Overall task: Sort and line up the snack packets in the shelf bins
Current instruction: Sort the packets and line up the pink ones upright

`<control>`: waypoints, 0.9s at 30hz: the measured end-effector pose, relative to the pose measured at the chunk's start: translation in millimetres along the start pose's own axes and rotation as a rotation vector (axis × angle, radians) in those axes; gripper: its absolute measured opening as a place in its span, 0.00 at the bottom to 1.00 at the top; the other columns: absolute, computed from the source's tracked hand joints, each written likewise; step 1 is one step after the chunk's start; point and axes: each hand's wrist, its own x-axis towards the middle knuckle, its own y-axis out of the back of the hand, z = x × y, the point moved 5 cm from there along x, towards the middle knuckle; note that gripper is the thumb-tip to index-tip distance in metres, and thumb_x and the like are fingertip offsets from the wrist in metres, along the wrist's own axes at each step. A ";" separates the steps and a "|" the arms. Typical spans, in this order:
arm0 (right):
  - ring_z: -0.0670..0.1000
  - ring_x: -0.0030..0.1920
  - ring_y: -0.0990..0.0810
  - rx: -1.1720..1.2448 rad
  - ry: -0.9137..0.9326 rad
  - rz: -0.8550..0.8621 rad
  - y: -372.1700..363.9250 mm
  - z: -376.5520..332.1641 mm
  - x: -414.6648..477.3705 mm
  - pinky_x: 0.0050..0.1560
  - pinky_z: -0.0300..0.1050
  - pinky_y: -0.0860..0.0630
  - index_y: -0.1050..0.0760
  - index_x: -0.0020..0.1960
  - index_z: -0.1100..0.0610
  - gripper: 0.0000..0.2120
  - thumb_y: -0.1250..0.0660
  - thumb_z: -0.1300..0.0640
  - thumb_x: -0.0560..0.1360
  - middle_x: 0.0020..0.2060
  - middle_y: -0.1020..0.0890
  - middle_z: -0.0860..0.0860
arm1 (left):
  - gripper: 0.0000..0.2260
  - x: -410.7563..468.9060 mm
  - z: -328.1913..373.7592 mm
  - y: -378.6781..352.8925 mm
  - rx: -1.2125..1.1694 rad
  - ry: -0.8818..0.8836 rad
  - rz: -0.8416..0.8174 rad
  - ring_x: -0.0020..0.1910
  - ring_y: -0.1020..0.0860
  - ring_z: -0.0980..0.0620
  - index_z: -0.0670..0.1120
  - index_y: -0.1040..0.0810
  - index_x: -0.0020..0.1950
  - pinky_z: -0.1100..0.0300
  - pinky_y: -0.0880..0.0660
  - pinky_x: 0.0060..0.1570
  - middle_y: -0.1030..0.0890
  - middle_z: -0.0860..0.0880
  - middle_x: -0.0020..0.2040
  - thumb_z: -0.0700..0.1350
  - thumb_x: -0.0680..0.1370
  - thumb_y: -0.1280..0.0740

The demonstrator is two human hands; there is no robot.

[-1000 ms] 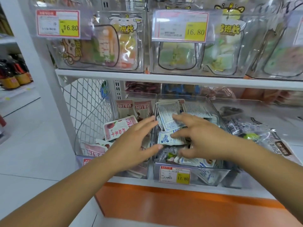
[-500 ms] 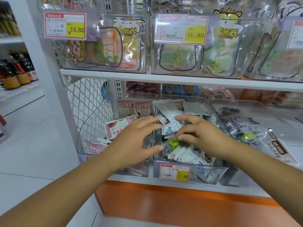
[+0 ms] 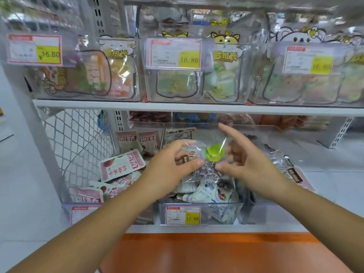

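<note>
Above the middle clear bin [image 3: 220, 210] my left hand [image 3: 167, 170] pinches a clear snack packet [image 3: 194, 152] by its left edge, thumb below and fingers on top. A green cup [image 3: 215, 152] shows inside it. My right hand [image 3: 250, 164] is at the packet's right side with fingers spread and straight, the thumb near its lower edge. White-and-blue packets [image 3: 206, 192] lie jumbled in the middle bin under both hands. The left bin holds pink-and-white packets [image 3: 118, 168], some flat, some standing at the back.
A right-hand bin holds silvery packets [image 3: 291, 170]. A white shelf board [image 3: 197, 109] runs just above the hands, carrying clear bins with price tags [image 3: 173, 54]. Wire mesh [image 3: 78, 138] closes the left side. An orange base panel [image 3: 206, 253] lies below.
The clear packet with the green cup has come up out of the middle bin, now held by my left hand. My right hand has opened and shifted to the right.
</note>
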 end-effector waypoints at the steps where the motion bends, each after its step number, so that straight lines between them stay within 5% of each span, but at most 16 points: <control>1: 0.46 0.37 0.27 -0.074 0.014 0.083 12.3 2.4 -4.9 0.41 0.36 0.26 0.34 0.69 0.33 0.36 0.26 0.61 0.71 0.35 0.30 0.44 | 0.22 1.6 -0.2 -5.7 0.033 0.005 -0.013 0.49 0.22 0.67 0.62 0.31 0.64 0.69 0.28 0.50 0.20 0.66 0.49 0.55 0.73 0.28; 3: 0.43 0.34 0.30 -0.208 0.007 0.298 46.2 14.3 -12.7 0.38 0.29 0.32 0.27 0.65 0.40 0.27 0.27 0.60 0.71 0.33 0.30 0.43 | 0.31 5.4 -3.0 -12.1 0.219 -0.029 -0.017 0.57 0.25 0.65 0.61 0.37 0.72 0.66 0.28 0.56 0.24 0.64 0.59 0.57 0.73 0.29; 6: 0.44 0.32 0.29 -0.383 -0.117 0.517 95.1 44.6 -22.2 0.35 0.29 0.34 0.23 0.59 0.51 0.16 0.27 0.59 0.72 0.33 0.27 0.48 | 0.29 8.6 -3.6 -14.7 0.559 -0.154 -0.059 0.69 0.35 0.59 0.59 0.35 0.72 0.57 0.36 0.70 0.32 0.59 0.70 0.59 0.74 0.31; 8: 0.44 0.36 0.28 -0.570 -0.218 0.492 109.7 65.7 -25.2 0.36 0.32 0.35 0.22 0.60 0.52 0.17 0.27 0.54 0.72 0.35 0.27 0.51 | 0.28 9.9 -5.6 -15.0 0.686 -0.200 -0.127 0.72 0.40 0.57 0.59 0.33 0.71 0.59 0.44 0.73 0.34 0.59 0.72 0.59 0.73 0.30; 10: 0.53 0.48 0.25 -0.762 -0.305 0.423 113.1 79.8 -24.7 0.49 0.42 0.32 0.22 0.61 0.49 0.19 0.29 0.46 0.72 0.45 0.27 0.56 | 0.31 10.2 -10.7 -14.2 0.799 -0.196 -0.199 0.74 0.43 0.56 0.59 0.34 0.72 0.59 0.48 0.72 0.38 0.59 0.74 0.61 0.71 0.29; 13: 0.62 0.59 0.33 -1.020 -0.393 0.381 113.7 81.1 -19.0 0.62 0.51 0.36 0.22 0.61 0.44 0.22 0.37 0.36 0.73 0.54 0.29 0.62 | 0.35 10.8 -17.6 -9.4 0.885 -0.155 -0.257 0.75 0.44 0.56 0.62 0.39 0.73 0.59 0.47 0.72 0.42 0.59 0.76 0.60 0.70 0.27; 16: 0.63 0.62 0.34 -1.036 -0.403 0.330 106.0 73.3 -13.6 0.64 0.54 0.37 0.24 0.65 0.48 0.24 0.39 0.37 0.75 0.57 0.29 0.63 | 0.37 13.1 -18.6 -6.1 0.938 -0.137 -0.267 0.75 0.45 0.56 0.63 0.41 0.73 0.57 0.44 0.72 0.45 0.59 0.77 0.58 0.69 0.26; 21: 0.62 0.59 0.27 -0.968 0.105 0.279 61.4 28.9 -13.4 0.60 0.54 0.30 0.21 0.60 0.56 0.17 0.29 0.52 0.73 0.59 0.22 0.59 | 0.36 14.3 -20.3 0.3 0.908 -0.138 -0.257 0.75 0.44 0.55 0.62 0.39 0.72 0.55 0.41 0.72 0.44 0.59 0.77 0.55 0.70 0.25; 24: 0.51 0.55 0.23 -0.801 0.334 -0.073 6.2 1.4 -9.1 0.57 0.46 0.27 0.18 0.54 0.51 0.09 0.30 0.53 0.75 0.50 0.18 0.47 | 0.35 15.7 -23.3 2.0 0.877 -0.153 -0.232 0.75 0.43 0.55 0.61 0.38 0.73 0.55 0.42 0.72 0.42 0.58 0.77 0.53 0.70 0.25; 27: 0.47 0.56 0.25 -0.732 0.361 -0.298 -42.6 -1.3 4.3 0.59 0.46 0.27 0.18 0.54 0.50 0.09 0.30 0.52 0.75 0.51 0.18 0.45 | 0.34 16.8 -25.3 3.0 0.852 -0.183 -0.182 0.74 0.43 0.56 0.59 0.37 0.73 0.56 0.42 0.72 0.40 0.58 0.76 0.53 0.70 0.25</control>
